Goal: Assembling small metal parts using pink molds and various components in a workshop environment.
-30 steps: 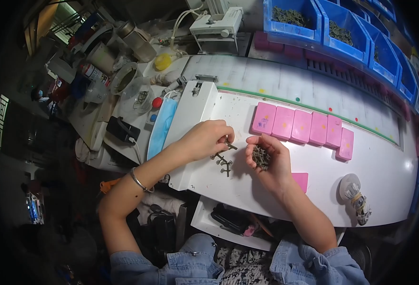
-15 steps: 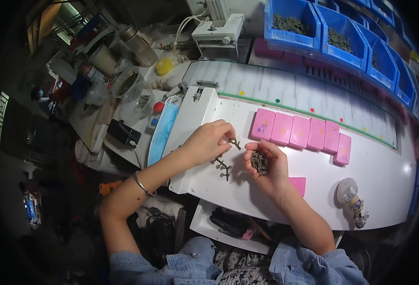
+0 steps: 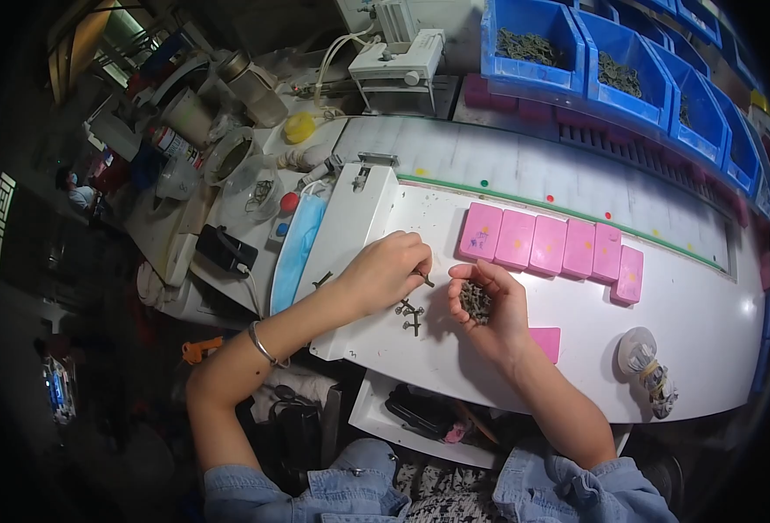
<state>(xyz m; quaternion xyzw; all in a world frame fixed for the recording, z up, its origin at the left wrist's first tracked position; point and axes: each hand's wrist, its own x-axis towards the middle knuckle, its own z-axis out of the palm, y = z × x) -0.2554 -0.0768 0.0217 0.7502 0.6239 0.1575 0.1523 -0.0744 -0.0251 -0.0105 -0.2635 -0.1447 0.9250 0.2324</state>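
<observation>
My left hand is closed in a pinch over the white tabletop, the tip of a small dark metal piece sticking out from its fingertips. Just right of it, my right hand curls into a cup around a heap of small dark metal pieces. Below the left fingers, several similar branched pieces lie loose on the table; part of the tabletop is hidden under that hand. A row of pink rectangular blocks sits just beyond both hands.
Another pink block lies by my right wrist. A wrapped bulb-shaped object rests at the right. Behind the blocks runs a pale belt with a green edge, below blue bins of dark parts. A blue face mask lies left.
My left hand has moved slightly down, and the piece in its fingers now shows lower and less fully. The right hand stays nearly still around its heap.
</observation>
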